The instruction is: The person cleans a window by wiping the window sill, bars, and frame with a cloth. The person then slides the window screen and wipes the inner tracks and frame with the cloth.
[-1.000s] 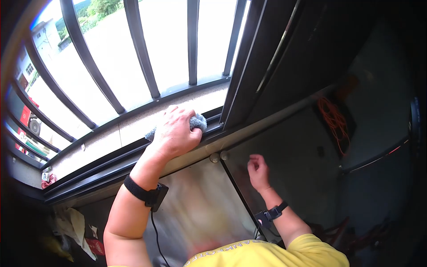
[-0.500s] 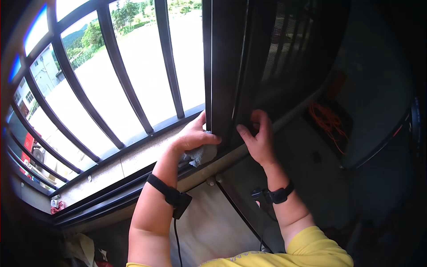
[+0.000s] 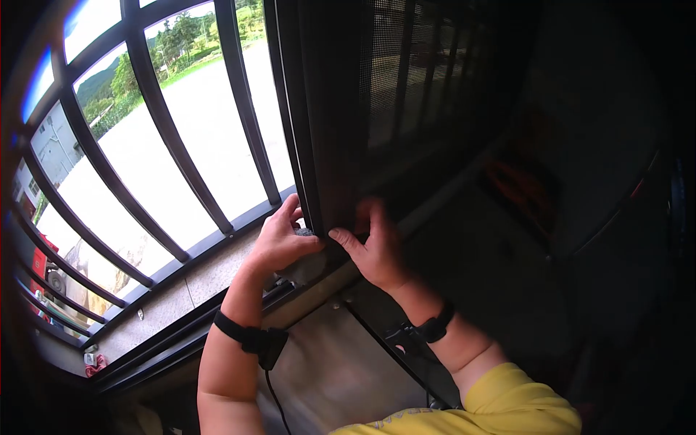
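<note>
A dark window sash (image 3: 330,145) stands upright in front of me, with its lower end between my two hands. My left hand (image 3: 279,239) is at its left edge, fingers and thumb bent around a bunched grey cloth (image 3: 304,232), most of which is hidden. On the other side, my right hand (image 3: 377,250) has its thumb against the sash and its fingers spread apart from the thumb. Those fingers are partly lost in shadow, and no loose object shows in them.
Dark metal bars (image 3: 174,145) stand outside the opening, above a pale stone sill (image 3: 196,284). Window tracks (image 3: 159,355) run along the sill. A mesh screen (image 3: 406,65) is at the right. Orange cord (image 3: 518,185) lies in shadow. A small red item (image 3: 96,365) sits at the sill's left end.
The sash has shifted left in view, and both hands with it. My right hand has come closer to my left. Less of the grey cloth shows now. The view has also moved slightly.
</note>
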### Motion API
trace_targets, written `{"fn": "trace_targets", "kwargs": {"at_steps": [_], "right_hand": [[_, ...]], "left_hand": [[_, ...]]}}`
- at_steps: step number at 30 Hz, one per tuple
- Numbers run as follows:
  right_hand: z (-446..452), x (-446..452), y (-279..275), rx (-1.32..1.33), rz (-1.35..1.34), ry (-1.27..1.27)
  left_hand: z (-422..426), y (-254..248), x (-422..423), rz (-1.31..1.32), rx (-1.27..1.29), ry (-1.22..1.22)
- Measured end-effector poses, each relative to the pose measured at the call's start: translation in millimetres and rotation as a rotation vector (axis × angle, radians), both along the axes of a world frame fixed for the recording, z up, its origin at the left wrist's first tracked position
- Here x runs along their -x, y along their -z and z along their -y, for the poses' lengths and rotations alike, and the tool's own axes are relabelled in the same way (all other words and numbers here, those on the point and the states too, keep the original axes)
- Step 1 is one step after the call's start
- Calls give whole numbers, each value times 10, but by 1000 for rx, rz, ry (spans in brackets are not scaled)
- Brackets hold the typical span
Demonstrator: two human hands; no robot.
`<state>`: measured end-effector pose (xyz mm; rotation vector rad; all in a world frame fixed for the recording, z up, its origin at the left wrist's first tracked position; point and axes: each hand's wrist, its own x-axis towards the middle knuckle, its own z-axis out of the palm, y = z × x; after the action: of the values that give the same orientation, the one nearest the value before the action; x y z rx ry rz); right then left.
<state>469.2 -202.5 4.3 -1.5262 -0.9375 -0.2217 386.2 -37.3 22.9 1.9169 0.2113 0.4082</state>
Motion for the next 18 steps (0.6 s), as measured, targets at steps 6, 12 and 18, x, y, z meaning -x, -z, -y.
{"fn": "trace_targets", "kwargs": {"at_steps": [6,12,18], "right_hand": [[-86,216,-51,46,106,-5],[-237,494,18,33,244,-22],[-454,906,34,1,240,-164]], "left_hand": [[-52,-72,320,-61,-41,-92],[-154,-106,708,-73,-20,-119],[-408,-116,1234,-149,-93,-159]]}}
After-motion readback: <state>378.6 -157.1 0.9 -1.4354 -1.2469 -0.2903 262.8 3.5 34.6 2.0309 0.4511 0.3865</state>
